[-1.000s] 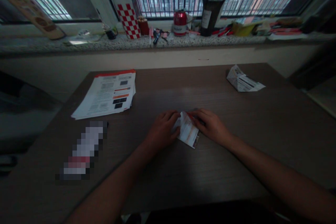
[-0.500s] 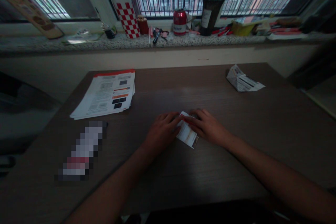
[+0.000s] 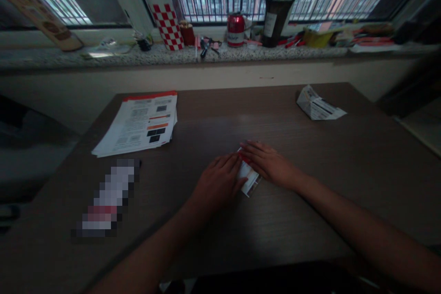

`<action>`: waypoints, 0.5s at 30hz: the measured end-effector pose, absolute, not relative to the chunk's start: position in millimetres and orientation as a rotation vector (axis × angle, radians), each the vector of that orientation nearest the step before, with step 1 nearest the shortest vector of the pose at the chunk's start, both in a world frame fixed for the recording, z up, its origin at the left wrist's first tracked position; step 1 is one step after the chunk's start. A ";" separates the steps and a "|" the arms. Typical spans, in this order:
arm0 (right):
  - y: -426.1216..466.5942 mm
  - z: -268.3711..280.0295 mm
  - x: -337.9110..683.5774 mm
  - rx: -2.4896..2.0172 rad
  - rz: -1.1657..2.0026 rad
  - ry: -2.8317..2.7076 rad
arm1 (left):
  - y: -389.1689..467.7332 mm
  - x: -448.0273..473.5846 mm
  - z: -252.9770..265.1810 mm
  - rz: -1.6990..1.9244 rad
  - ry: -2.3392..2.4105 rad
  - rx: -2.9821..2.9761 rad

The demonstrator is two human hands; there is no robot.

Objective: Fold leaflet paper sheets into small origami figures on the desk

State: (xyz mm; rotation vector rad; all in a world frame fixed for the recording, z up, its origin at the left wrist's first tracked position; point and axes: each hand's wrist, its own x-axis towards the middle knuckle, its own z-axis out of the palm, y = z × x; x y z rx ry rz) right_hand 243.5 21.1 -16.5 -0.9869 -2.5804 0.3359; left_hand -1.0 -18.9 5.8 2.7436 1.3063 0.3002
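Folded paper (image 3: 250,180): could be skidding or twisting on the surface (image 3: 193,119) if the two hands are pressing unevenly; a crease could then be setting crooked.
Red part (image 3: 245,158): is showing only in a sliver beside the fingertips; with so much being covered, layers could be drifting out of line unnoticed.
Near corner of the paper: is pointing toward the surface's near edge; the left thumb, lying close by, could be bending it by pushing off-centre.
Left hand (image 3: 220,175): is resting palm down over the paper's left side, fingers extended and thumb spread; whether it is pinching anything, I cannot tell.
Right hand (image 3: 267,161): is lying nearly flat across the paper's upper right, fingers stretched toward the left edge; no grip is showing.
Paper's place: is sitting between and partly under both hands, mid-surface, well apart from every edge.
Far corners: a paper stack (image 3: 141,124) is lying near the left one, a creased sheet (image 3: 320,105) near the right.
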 end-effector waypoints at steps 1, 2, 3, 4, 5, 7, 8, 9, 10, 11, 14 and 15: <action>21.5 -17.9 243.7 -0.987 0.345 -2.584 | -21.9 0.9 4.2 0.289 1.316 2.738; 21.7 -18.5 243.7 -0.991 0.348 -2.588 | -24.4 2.5 2.3 0.272 1.328 2.731; 21.7 -18.3 243.6 -0.998 0.348 -2.590 | -26.2 3.8 0.5 0.253 1.339 2.726; 21.4 -17.3 243.4 -1.006 0.348 -2.591 | -27.4 4.6 -1.3 0.237 1.345 2.725; 21.0 -15.9 243.1 -1.015 0.349 -2.586 | -27.9 5.0 -3.0 0.228 1.349 2.728; 20.0 -12.6 242.6 -1.039 0.349 -2.570 | -27.1 4.4 -5.5 0.230 1.341 2.742; 19.7 -11.2 242.5 -1.055 0.339 -2.559 | -25.9 3.5 -6.2 0.239 1.338 2.748; 19.5 -10.3 242.5 -1.070 0.323 -2.549 | -24.3 2.4 -6.6 0.248 1.343 2.750; 19.4 -9.9 242.6 -1.085 0.303 -2.541 | -22.5 1.2 -6.6 0.254 1.357 2.746; 19.5 -9.8 242.8 -1.098 0.283 -2.535 | -20.6 0.1 -6.4 0.252 1.374 2.736; 19.3 -10.7 243.5 -1.123 0.258 -2.535 | -16.9 -2.0 -5.2 0.224 1.391 2.703; 19.0 -11.0 243.7 -1.126 0.261 -2.543 | -16.7 -2.0 -5.0 0.217 1.383 2.695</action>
